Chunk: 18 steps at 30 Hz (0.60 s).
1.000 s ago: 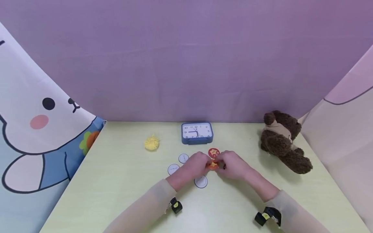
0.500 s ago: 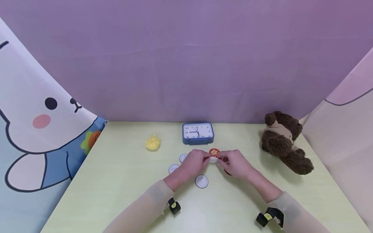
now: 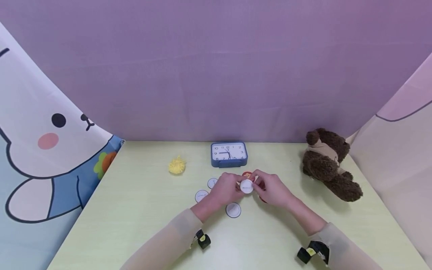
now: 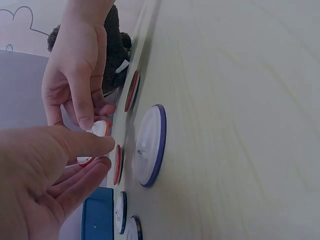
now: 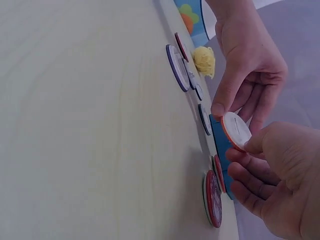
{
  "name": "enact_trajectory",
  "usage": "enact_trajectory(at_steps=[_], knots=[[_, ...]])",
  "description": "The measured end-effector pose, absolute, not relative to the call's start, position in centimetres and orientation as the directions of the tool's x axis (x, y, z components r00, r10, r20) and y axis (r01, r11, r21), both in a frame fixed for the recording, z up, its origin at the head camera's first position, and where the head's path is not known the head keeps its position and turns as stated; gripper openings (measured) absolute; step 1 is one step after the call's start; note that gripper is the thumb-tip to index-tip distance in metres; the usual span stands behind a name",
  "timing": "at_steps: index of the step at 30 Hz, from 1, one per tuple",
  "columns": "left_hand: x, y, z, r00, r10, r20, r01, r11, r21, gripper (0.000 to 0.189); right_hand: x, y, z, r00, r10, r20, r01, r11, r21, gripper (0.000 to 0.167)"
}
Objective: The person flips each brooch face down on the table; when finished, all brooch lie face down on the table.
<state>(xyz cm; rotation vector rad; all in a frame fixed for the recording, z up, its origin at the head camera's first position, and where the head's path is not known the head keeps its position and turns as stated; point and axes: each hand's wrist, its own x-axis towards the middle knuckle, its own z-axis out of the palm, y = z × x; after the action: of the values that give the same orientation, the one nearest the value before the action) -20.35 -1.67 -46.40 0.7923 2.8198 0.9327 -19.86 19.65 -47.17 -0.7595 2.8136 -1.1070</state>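
Note:
Between my two hands is a round pin badge (image 3: 246, 186), its white back facing up toward the head camera. Its pin and orange rim show in the right wrist view. My left hand (image 3: 227, 188) pinches one edge of it with thumb and fingers. On the opposite edge, my right hand (image 3: 272, 190) grips it with thumb and forefinger. A red badge with a flower (image 3: 248, 174) lies just behind, partly covered. Another red badge (image 5: 214, 199) rests on the table below my right hand. White-backed badges (image 3: 233, 210) lie near my left hand.
A blue clock (image 3: 229, 154) stands at the back of the table. To its left sits a yellow yarn ball (image 3: 177, 165). On the right, a brown teddy bear (image 3: 325, 165) lies by the edge. A purple cloth (image 3: 216, 75) hangs behind.
The badge in my hands showed its orange-red face a second ago. It has been tipped over, and its white back now shows. My hands have stayed in nearly the same place.

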Motion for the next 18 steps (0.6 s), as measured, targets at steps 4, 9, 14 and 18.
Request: enact_trajectory(at_steps=[4,9,14,18], knots=[[-20.4,-1.5,-46.6,-0.847,0.519,0.110,0.487,0.678,0.551,0.039,-19.7,19.9,-47.3,-0.868,-0.470,0.162,-0.457,0.626,-0.632,0.023],[-20.4,-1.3,-46.7,-0.841,0.532,0.093,0.513,0.734,0.445,0.035,-19.6,20.0,-47.6,-0.839,-0.519,0.164,-0.503,0.625,-0.596,0.036],[-20.1,-1.1,-46.9,-0.849,0.526,0.044,0.498,0.771,0.398,0.031,-19.5,19.8,-48.1,-0.830,-0.527,0.181,-0.531,0.648,-0.546,0.032],[-20.0,-1.0,-47.2,-0.851,0.524,0.025,0.495,0.787,0.369,0.029,-19.3,19.5,-48.5,-0.824,-0.529,0.202,-0.557,0.693,-0.457,0.030]])
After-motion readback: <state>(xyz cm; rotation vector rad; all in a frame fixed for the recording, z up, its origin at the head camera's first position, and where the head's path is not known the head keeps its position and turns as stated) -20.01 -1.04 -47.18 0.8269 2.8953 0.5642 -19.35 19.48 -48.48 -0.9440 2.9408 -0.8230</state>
